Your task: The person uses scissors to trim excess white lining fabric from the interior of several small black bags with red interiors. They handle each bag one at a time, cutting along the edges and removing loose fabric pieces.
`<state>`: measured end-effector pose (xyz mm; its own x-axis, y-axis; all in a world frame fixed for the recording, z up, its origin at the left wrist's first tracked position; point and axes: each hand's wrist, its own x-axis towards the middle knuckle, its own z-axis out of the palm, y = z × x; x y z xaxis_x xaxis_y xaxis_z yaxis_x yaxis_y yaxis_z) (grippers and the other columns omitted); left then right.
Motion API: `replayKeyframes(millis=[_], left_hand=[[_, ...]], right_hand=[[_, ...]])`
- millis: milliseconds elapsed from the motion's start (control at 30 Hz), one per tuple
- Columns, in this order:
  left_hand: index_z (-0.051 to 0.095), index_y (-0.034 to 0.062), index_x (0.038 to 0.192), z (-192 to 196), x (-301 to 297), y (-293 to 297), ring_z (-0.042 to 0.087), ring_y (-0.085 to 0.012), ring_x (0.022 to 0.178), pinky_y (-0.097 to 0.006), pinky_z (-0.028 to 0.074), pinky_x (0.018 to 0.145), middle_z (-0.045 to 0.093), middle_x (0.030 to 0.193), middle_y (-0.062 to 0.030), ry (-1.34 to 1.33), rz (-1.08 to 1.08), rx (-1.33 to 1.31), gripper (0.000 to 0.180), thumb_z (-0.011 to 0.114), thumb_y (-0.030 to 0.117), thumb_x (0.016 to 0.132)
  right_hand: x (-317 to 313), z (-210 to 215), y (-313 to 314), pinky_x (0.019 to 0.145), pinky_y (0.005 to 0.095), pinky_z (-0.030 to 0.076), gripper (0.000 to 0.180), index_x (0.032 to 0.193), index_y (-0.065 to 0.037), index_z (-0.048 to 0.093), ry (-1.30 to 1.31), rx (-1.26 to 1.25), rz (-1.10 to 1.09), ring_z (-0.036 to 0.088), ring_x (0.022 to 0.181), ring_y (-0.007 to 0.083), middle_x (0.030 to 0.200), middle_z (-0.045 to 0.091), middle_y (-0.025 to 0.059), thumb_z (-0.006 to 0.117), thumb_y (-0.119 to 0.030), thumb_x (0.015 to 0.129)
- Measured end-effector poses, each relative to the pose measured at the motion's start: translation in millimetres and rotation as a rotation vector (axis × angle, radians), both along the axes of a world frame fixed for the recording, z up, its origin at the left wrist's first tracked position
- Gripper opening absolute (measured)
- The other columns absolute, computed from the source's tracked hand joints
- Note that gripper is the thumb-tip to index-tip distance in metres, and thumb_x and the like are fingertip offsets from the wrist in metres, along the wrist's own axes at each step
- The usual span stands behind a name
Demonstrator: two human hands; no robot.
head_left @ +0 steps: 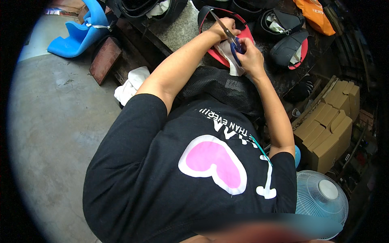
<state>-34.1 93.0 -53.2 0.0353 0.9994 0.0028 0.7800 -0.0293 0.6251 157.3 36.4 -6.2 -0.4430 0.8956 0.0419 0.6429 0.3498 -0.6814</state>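
Observation:
A black cap with a red lining (246, 34) lies at the near edge of the work table, turned so its inside shows. My left hand (225, 28) is closed on the cap, its fingers curled at the inner side. In my right hand (252, 59) is a pair of scissors with dark blue handles (240, 47). Their blades point away to the upper left, passing over my left hand, and look slightly apart. A strip of white material (234, 67) hangs from the cap's near side, below the scissors. What my left fingertips pinch is partly hidden.
More black caps (283, 48) stuffed with white paper stand to the right and at the back. An orange bag (316, 16) lies at the far right. Cardboard boxes (324, 129) and a fan (322, 198) stand right; a blue chair (77, 38) and white cloth (131, 86) are left.

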Motion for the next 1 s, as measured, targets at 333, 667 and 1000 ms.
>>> replayKeyframes(millis=[333, 667, 1000], left_hand=[[0.066, 0.003, 0.089, 4, 6, -25, 0.065, -0.0329, 0.085, -0.042, 0.053, 0.079, 0.064, 0.091, -0.0153, 0.118, 0.007, 0.276, 0.023, 0.069, 0.012, 0.069], [0.068, 0.0061, 0.087, 25, 7, -18, 0.066, -0.0344, 0.084, -0.045, 0.052, 0.076, 0.066, 0.088, -0.0144, 0.255, -0.05, 0.298, 0.02, 0.065, 0.024, 0.078], [0.069, 0.005, 0.089, 20, 0, 0, 0.065, -0.0362, 0.088, -0.046, 0.051, 0.077, 0.068, 0.09, -0.0173, 0.22, -0.151, 0.21, 0.022, 0.064, 0.025, 0.082]], right_hand=[[74, 67, -7, 0.073, 0.0425, 0.052, 0.061, 0.088, -0.005, 0.065, -0.706, -0.173, 0.007, 0.069, 0.084, 0.0359, 0.085, 0.069, 0.0208, 0.065, -0.065, 0.075], [20, 91, -1, 0.073, 0.0444, 0.056, 0.048, 0.087, -0.001, 0.069, -0.868, 0.145, 0.144, 0.07, 0.082, 0.0348, 0.085, 0.071, 0.0201, 0.066, -0.048, 0.077], [2, 85, -3, 0.071, 0.0442, 0.057, 0.039, 0.086, 0.002, 0.066, -0.874, 0.16, 0.186, 0.07, 0.078, 0.0356, 0.082, 0.07, 0.0214, 0.064, -0.037, 0.08]])
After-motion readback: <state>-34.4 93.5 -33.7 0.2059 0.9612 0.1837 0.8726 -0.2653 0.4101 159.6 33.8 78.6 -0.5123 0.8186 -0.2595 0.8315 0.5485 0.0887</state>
